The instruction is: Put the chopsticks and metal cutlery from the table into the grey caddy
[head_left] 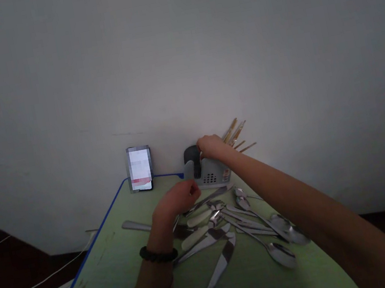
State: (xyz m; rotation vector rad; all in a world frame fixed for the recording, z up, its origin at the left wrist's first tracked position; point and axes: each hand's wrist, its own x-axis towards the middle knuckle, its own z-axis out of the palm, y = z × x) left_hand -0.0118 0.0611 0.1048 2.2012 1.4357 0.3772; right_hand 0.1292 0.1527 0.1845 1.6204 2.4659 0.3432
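Note:
My right hand [211,146] reaches over a grey cutlery holder [216,178] with round holes in its front. Its fingers are closed at the holder's top; whatever they grip is hidden. In the holder's left part is a dark rounded piece [191,154]. Several thin wooden-looking sticks [237,131] jut out behind my right hand. My left hand [176,200] is curled into a loose fist just in front of the holder, above the cutlery, and nothing shows in it. Below are table knives [217,271], pale-handled cutlery [195,238] and spoons [281,254].
A lit phone [141,169] leans against the wall [177,57] at the back left corner. The green table [101,284] has a blue edge [85,254]. A white cable [34,282] runs along the left, beyond the table.

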